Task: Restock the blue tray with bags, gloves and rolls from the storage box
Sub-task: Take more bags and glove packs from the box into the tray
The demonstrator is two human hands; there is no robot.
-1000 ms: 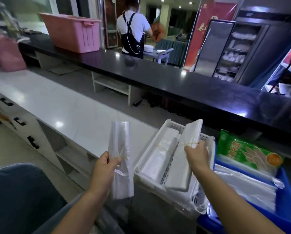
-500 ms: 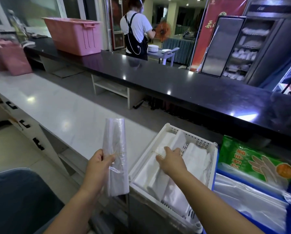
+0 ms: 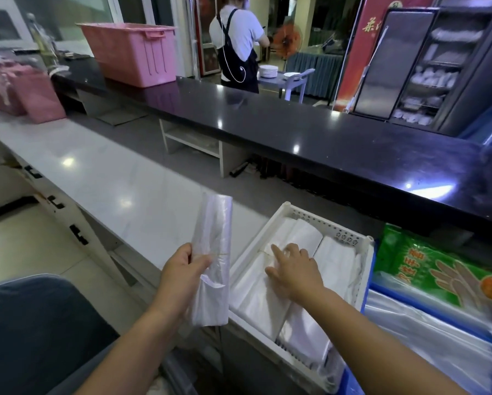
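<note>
My left hand [image 3: 182, 276] grips a bundle of clear plastic bags [image 3: 213, 258] upright, just left of a white perforated tray [image 3: 323, 223]. That tray holds several flat white bag bundles [image 3: 256, 297]. My right hand [image 3: 292, 270] lies on top of them with its fingers spread and straight, pressing the bundle down. To the right sits the blue tray [image 3: 377, 289], holding a green pack of disposable gloves [image 3: 427, 269] and clear plastic bags [image 3: 427, 337].
A white counter [image 3: 110, 178] runs away to the left, with pink baskets [image 3: 25, 92] at its far end. Behind it a black bar top [image 3: 324, 132] carries a pink crate [image 3: 133, 52]. A person in an apron [image 3: 239, 44] stands beyond. A dark cushion [image 3: 33, 337] is at lower left.
My right hand has laid its white bag bundle flat into the white tray and now presses on it with spread fingers. My left hand still holds the clear bundle, shifted slightly.
</note>
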